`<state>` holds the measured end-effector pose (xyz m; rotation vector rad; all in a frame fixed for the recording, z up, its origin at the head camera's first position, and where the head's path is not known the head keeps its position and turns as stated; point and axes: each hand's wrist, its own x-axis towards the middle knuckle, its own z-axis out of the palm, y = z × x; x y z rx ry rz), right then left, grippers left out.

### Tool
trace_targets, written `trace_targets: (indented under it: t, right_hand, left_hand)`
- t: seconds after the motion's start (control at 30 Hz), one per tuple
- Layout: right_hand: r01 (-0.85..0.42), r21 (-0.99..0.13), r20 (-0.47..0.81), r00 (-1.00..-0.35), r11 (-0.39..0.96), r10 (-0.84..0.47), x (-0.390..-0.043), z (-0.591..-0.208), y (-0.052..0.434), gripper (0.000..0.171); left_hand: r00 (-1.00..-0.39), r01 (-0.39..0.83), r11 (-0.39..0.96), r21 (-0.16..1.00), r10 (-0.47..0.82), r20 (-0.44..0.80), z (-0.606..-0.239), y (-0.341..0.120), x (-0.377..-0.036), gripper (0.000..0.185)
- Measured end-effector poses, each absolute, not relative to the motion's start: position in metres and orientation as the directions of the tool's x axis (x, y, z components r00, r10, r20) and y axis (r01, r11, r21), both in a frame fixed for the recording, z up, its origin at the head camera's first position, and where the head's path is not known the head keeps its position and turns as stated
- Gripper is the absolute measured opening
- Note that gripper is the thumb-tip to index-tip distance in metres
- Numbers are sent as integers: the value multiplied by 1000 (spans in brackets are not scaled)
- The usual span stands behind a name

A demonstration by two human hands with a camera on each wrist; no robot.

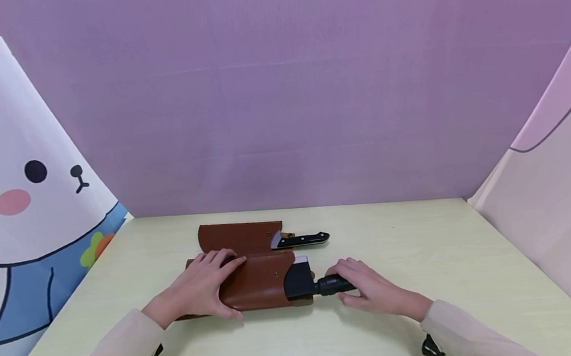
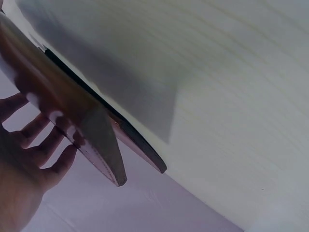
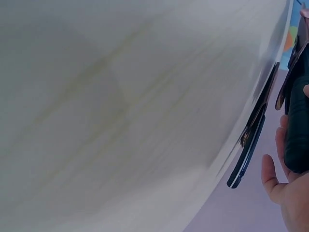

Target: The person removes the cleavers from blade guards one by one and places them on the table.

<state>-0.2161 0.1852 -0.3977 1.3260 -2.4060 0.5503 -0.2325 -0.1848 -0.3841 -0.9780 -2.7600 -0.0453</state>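
A cleaver [image 1: 299,280] with a broad dark blade and a black handle sits most of the way inside a brown leather sheath [image 1: 260,286]. Only the blade's heel and the handle show at the sheath's right end. My left hand [image 1: 205,283] spans the sheath's left part, thumb at the near edge and fingers over the far side, gripping it. Around the black handle [image 3: 298,130] curl the fingers of my right hand [image 1: 365,286]. Just behind lies a second brown sheath [image 1: 239,235] holding a smaller knife [image 1: 304,239], its riveted black handle pointing right.
All of this is on a pale wood-grain table [image 1: 400,241]. A purple backdrop [image 1: 288,97] rises at its far edge. Cartoon-printed cloth [image 1: 7,124] hangs on the left, and pink-and-white cloth [image 1: 564,174] on the right.
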Motion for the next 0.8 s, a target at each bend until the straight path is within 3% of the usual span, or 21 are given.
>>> trace_targets:
  t: [0.8]
  right_hand:
    - [-835, -218, 459, -544, 505, -702, -214, -400, 200, 38]
  left_hand:
    - [-750, 628, 777, -44, 620, 230, -388, -191, -234, 104]
